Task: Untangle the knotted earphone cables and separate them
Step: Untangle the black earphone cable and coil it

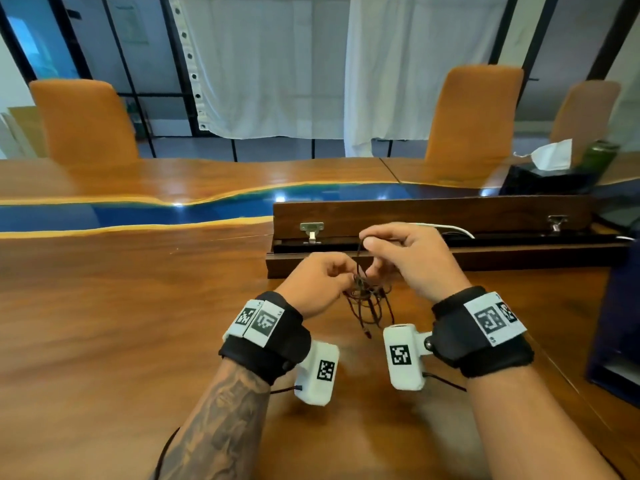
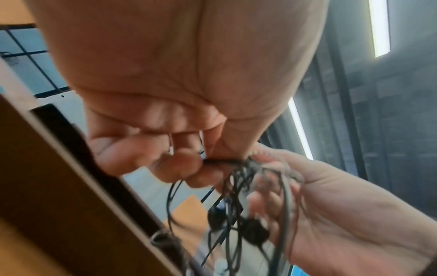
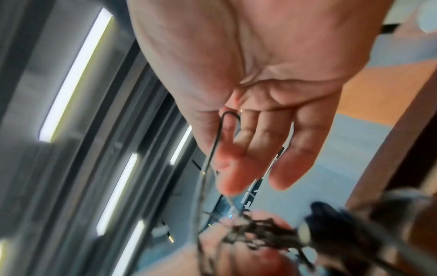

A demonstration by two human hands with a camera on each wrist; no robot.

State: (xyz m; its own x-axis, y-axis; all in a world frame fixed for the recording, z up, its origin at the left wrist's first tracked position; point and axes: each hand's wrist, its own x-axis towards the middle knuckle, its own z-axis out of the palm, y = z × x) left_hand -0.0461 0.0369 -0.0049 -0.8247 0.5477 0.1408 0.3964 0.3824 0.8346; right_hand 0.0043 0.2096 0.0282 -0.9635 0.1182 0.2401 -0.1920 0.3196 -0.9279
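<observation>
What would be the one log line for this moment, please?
step: untangling | left hand: pinches knot of earphone cables | right hand: pulls one loop upward | cables: still tangled, above table

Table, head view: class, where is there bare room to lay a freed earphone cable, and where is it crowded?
Bare table stretches left of the left hand. Crowded: the cables between both hands, the wooden box just behind the right hand.

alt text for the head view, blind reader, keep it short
Two hands hold a dark knot of earphone cables above a wooden table: the left hand pinches the tangle, the right hand lifts one loop. Orange chairs stand beyond.
</observation>
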